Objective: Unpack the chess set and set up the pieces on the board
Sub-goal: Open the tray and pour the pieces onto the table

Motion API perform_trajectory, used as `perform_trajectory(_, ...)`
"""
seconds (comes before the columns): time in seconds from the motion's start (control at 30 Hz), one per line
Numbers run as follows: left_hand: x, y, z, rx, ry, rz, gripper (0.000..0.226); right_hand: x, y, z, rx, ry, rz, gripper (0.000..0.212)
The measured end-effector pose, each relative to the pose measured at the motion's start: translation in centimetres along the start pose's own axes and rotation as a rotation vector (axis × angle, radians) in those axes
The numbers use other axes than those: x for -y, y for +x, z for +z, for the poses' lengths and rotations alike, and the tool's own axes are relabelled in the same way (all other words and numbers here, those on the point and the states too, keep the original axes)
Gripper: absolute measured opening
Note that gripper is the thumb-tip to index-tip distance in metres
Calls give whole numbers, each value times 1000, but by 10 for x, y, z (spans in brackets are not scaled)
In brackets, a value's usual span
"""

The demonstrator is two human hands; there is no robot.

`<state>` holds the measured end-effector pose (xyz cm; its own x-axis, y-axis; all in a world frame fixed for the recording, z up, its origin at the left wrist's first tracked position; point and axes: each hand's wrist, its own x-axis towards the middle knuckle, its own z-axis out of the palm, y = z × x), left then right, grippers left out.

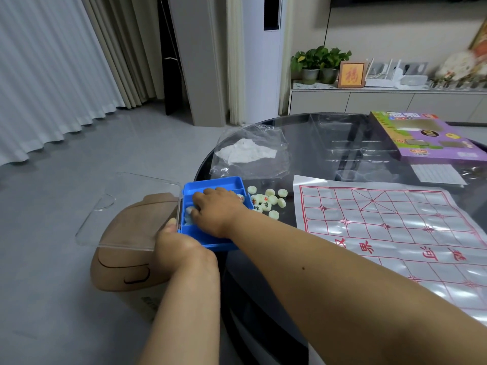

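Reaching into the blue tray (pixel 210 183) at the table's (pixel 303 133) left edge, the right hand (pixel 214 209) curls over pieces inside, apparently pinching some; left hand (pixel 174 243) grasps the tray's near corner, clear hinged lid (pixel 126 206) hanging open. Loose pieces (pixel 266 201), pale cream discs with red or black characters, lie between tray and board sheet (pixel 395 227); they look light, hard and smooth, best pinched by the rim; the glossy sheet looks thin and likely to slide.

Grey tiled floor (pixel 79 159), pale curtains (pixel 47 61) hung along the left, and a low cabinet (pixel 369 101) topped with potted plants (pixel 319 64).
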<state>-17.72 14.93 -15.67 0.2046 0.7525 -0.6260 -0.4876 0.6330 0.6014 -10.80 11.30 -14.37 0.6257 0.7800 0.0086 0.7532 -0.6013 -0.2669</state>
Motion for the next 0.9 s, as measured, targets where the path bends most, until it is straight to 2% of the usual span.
perform_trajectory(0.07,1,2,1,-1,3,10,9,-1,-1,0,-22,39,-60,40)
perform_trajectory(0.17,2,6,1,-20,5,14,23,-1,-4,1,-36,83,-109,38)
perform_trajectory(0.3,0,-2,0,5,41,-10,9,-1,-7,3,-64,56,-88,41)
perform_trajectory(0.77,-7,-14,-2,24,114,0,24,-1,-9,7,-127,-108,-82,50)
perform_trajectory(0.9,-8,-15,-2,19,127,17,23,-1,-10,7,-152,-68,-94,48)
